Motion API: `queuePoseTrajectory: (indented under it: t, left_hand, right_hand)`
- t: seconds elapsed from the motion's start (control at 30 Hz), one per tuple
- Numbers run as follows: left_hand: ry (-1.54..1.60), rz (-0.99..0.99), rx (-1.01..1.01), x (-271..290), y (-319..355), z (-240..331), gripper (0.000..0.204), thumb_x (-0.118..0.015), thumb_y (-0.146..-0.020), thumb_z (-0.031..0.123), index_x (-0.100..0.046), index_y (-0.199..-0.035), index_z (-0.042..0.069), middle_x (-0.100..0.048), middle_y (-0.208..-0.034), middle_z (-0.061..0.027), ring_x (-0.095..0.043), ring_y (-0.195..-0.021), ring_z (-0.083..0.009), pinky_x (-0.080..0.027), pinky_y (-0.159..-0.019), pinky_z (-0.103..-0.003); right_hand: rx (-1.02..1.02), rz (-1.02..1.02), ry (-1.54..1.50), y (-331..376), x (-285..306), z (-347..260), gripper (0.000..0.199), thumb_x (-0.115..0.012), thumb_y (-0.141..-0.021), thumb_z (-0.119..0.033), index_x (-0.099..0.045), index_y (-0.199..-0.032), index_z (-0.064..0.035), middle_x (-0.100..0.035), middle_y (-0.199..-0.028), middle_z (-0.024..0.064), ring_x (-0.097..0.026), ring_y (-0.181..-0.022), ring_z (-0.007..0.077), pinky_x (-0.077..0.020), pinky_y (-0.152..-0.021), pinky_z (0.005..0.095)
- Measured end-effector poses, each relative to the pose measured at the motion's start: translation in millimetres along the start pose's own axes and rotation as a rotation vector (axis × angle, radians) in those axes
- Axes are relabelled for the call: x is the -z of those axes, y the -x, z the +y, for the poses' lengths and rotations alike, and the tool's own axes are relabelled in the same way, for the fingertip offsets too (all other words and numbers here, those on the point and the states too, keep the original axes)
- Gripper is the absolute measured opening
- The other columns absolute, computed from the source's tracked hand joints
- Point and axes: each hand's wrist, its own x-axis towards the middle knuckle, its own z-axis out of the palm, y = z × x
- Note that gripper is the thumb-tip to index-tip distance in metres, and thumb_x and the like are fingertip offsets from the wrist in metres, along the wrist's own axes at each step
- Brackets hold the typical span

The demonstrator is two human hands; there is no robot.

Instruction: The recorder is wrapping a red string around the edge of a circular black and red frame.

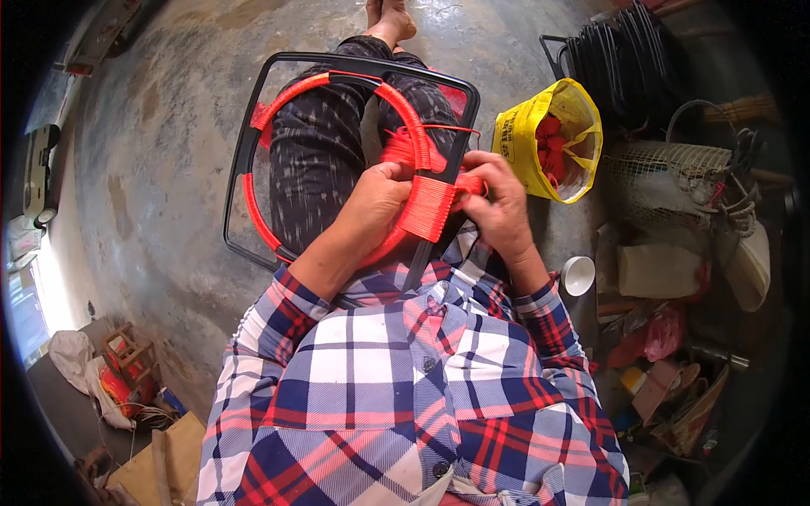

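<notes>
Although much of the round ring [408,114] is covered in tight red winding, the work looks only partly done. Close turns coat its far right curve, its far left arc and a near left stretch, and a broad wrapped block [430,209] binds the ring to the right bar of the black frame [371,62]. Dark gaps show at the far top and at the near left of the ring, and most of the frame is bare; whether those parts are meant to be covered, I cannot tell. The frame lies across the person's legs [316,152], near the middle of the scene.

The left hand [371,198] is closed around the ring just left of the block, its thumb on top; its other fingertips are mostly hidden. On the right side of the bar, the right hand [504,202] has its fingers curled on a bunch of red cord [470,184], slightly blurred, with the thumb bent in beside it. A loose strand [451,128] crosses the bar beyond both hands. To the far right, a yellow bag [519,152] holds more red bundles [551,152].
</notes>
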Motion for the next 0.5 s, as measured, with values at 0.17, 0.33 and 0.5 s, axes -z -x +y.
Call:
queuePoseTrajectory:
  t: [0.17, 0.33, 0.5]
  left_hand:
    - [0.013, -0.03, -0.002, 21, -9, -5, 0.022, -0.052, -0.084, -0.002, -0.055, -0.106, -0.005, -0.065, -0.099, -0.0137, -0.068, -0.085, -0.018, -0.057, -0.078, -0.029]
    - [0.052, -0.028, 0.032, 3, 2, 7, 0.025, -0.05, -0.084, 0.006, -0.055, -0.106, -0.003, -0.066, -0.094, -0.0099, -0.066, -0.078, -0.013, -0.055, -0.07, -0.023]
    - [-0.046, -0.095, 0.016, -3, 4, 11, 0.027, -0.05, -0.082, 0.01, -0.057, -0.106, 0.001, -0.064, -0.086, -0.0003, -0.056, -0.064, -0.0015, -0.043, -0.055, -0.012]
  right_hand:
    - [-0.126, 0.204, -0.757, 20, 66, 15, 0.02, -0.06, -0.072, -0.012, -0.056, -0.087, -0.0001, -0.058, -0.11, 0.0164, -0.055, -0.106, 0.0291, -0.04, -0.101, 0.0431]
    - [0.048, 0.32, -1.238, 47, 145, 23, 0.044, -0.065, -0.073, -0.038, -0.052, -0.098, -0.004, -0.051, -0.091, 0.0083, -0.051, -0.09, 0.0246, -0.0367, -0.101, 0.0465]
    - [-0.075, 0.304, -1.198, 41, 121, 16, 0.05, -0.056, -0.091, -0.05, -0.056, -0.11, -0.0036, -0.048, -0.085, 0.0018, -0.045, -0.076, 0.0134, -0.0388, -0.062, 0.0289]
